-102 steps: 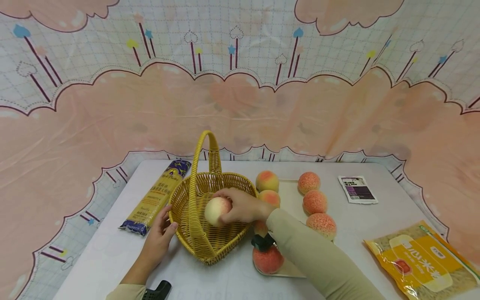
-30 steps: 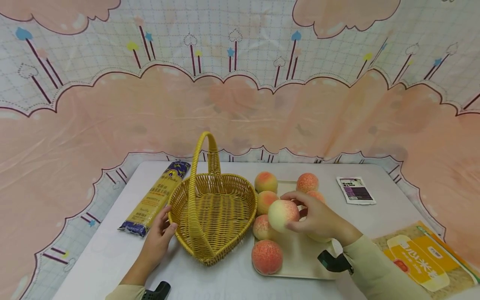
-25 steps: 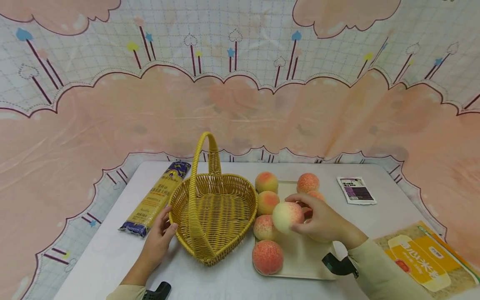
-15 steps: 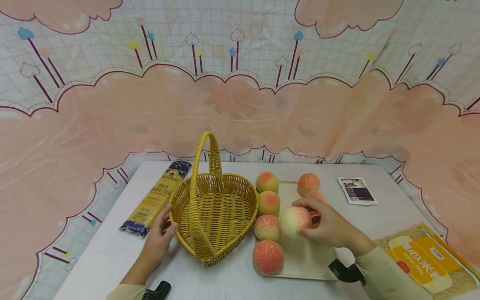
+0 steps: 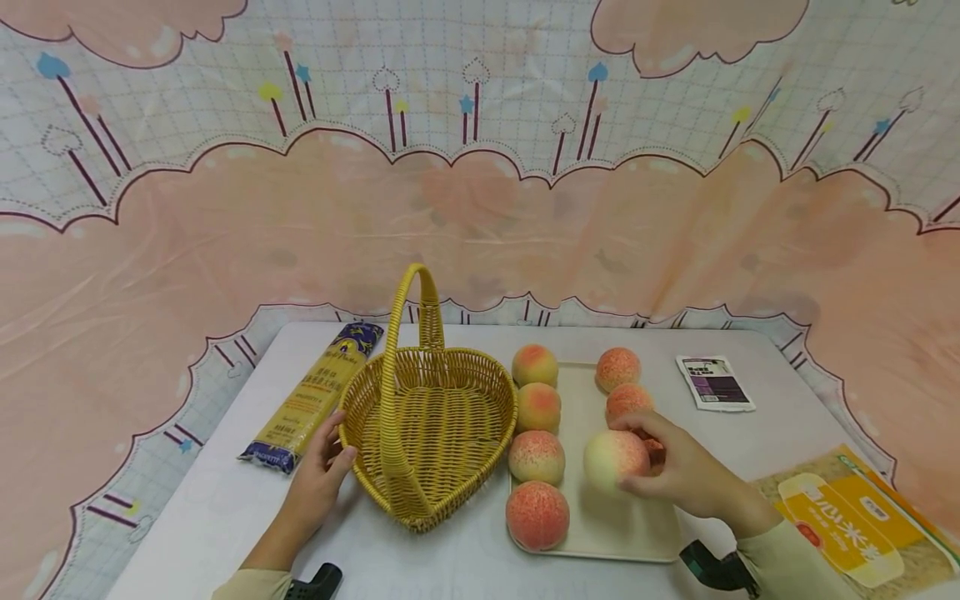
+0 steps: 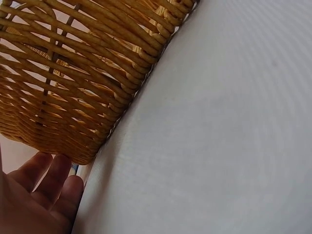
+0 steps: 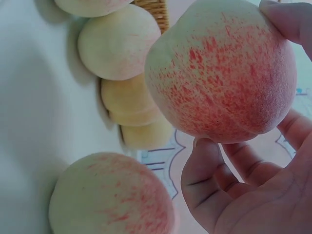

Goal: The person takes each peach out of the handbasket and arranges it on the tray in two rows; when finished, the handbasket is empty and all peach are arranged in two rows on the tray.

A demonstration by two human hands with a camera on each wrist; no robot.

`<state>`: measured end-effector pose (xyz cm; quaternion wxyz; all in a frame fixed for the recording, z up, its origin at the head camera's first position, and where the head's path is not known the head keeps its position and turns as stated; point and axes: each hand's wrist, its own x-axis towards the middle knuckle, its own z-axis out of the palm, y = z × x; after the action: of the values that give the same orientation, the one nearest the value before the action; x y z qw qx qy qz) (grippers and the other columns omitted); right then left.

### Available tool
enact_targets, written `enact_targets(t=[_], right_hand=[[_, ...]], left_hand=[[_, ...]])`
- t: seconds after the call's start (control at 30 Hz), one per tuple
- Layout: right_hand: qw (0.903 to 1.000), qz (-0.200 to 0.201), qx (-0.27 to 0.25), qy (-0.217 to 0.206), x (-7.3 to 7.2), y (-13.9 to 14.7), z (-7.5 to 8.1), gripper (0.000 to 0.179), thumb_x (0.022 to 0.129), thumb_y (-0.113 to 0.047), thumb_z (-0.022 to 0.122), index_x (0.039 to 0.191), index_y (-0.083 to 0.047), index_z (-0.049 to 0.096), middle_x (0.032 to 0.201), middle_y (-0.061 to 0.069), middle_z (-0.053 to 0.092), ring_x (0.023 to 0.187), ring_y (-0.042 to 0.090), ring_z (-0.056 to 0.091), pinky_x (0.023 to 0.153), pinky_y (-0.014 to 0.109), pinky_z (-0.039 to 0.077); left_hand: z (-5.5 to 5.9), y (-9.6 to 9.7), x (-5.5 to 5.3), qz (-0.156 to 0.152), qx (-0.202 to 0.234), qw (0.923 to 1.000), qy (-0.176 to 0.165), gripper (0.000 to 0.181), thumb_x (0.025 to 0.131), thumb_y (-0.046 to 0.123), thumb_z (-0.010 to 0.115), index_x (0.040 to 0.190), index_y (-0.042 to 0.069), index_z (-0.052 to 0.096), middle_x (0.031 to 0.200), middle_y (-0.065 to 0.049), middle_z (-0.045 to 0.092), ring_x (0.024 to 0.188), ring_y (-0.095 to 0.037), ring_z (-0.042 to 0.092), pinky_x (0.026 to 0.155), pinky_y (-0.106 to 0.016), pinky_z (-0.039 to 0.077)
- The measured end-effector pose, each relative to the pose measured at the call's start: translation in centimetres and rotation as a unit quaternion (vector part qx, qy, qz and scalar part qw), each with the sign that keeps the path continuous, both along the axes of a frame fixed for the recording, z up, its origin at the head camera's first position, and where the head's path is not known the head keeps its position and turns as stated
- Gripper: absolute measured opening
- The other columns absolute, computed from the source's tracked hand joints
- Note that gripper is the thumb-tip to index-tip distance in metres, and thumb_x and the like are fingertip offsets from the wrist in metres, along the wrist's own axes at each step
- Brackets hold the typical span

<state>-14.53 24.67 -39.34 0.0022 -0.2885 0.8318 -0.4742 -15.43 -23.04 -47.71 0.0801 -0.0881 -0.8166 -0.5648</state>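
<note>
The right hand (image 5: 678, 475) grips a pale peach (image 5: 615, 462) low over the cream tray (image 5: 600, 533), right of centre. The left hand (image 5: 318, 475), fingers relaxed, rests against the wicker basket (image 5: 427, 425). Both sit on a white table (image 5: 450, 567); behind hangs a pink cloud-patterned curtain (image 5: 480, 208).

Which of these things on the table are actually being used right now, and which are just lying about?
In use:
- pale peach, held by the right hand
- tray with six more peaches
- wicker basket, touched by the left hand

Lying about:
- spaghetti packet
- small purple sachet
- yellow food bag
</note>
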Motion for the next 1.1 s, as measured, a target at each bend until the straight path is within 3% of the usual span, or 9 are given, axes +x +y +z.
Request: enact_targets(t=[0.3,0.63,0.73,0.8,1.0,1.1], right_hand=[[0.9997,-0.022,0.005,-0.005,1.2,1.0,-0.6,0.052,0.079,-0.005,0.083,0.125,-0.003,0.057,0.119,0.007,0.055,0.093,0.011,0.056,0.074,0.028,0.053],[0.999,-0.042,0.015,0.007,2.2,2.3,-1.9,0.052,0.081,-0.004,0.081,0.125,0.001,0.056,0.116,-0.002,0.056,0.094,0.008,0.054,0.071,0.028,0.053],[0.9984,-0.053,0.022,0.001,2.6,2.8,-2.2,0.051,0.08,-0.004,0.082,0.124,0.0,0.056,0.114,-0.002,0.057,0.096,0.007,0.054,0.071,0.028,0.053],[0.9978,-0.06,0.027,-0.003,2.9,3.2,-2.5,0.051,0.08,-0.005,0.082,0.124,0.0,0.057,0.113,0.0,0.057,0.096,0.006,0.053,0.072,0.027,0.053],[0.9954,-0.086,0.036,-0.021,3.5,4.1,-3.2,0.052,0.081,-0.005,0.081,0.126,-0.003,0.057,0.113,0.001,0.057,0.095,0.007,0.052,0.071,0.026,0.052],[0.9946,-0.095,0.035,-0.023,3.7,4.4,-3.6,0.052,0.081,-0.004,0.081,0.127,-0.004,0.057,0.113,-0.003,0.057,0.095,0.007,0.052,0.071,0.026,0.052]], left_hand=[[-0.1,-0.2,0.0,-0.001,-0.008,0.9999,0.008,0.058,0.105,0.009,0.049,0.156,0.0,0.022,0.146,-0.033,0.039,0.123,-0.04,0.048,0.087,-0.018,0.044],[-0.1,0.0,-0.1,0.009,-0.007,0.9999,0.006,0.055,0.105,0.011,0.049,0.155,0.001,0.027,0.143,-0.032,0.045,0.113,-0.006,0.049,0.087,-0.019,0.045],[-0.1,0.1,0.0,0.009,-0.008,0.9999,0.011,0.055,0.105,0.01,0.049,0.154,0.0,0.027,0.142,-0.032,0.045,0.111,-0.001,0.049,0.087,-0.019,0.045],[-0.1,0.1,0.0,0.009,-0.009,0.9999,0.011,0.055,0.105,0.01,0.049,0.154,0.0,0.027,0.142,-0.032,0.045,0.114,-0.006,0.05,0.087,-0.019,0.045],[0.1,0.1,0.0,0.003,-0.009,0.9999,0.004,0.056,0.105,0.011,0.049,0.154,0.0,0.025,0.146,-0.033,0.04,0.124,-0.041,0.048,0.087,-0.017,0.043],[0.0,0.0,0.0,0.001,-0.008,1.0,0.004,0.057,0.105,0.011,0.049,0.155,0.0,0.024,0.147,-0.033,0.039,0.127,-0.046,0.046,0.088,-0.015,0.042]])
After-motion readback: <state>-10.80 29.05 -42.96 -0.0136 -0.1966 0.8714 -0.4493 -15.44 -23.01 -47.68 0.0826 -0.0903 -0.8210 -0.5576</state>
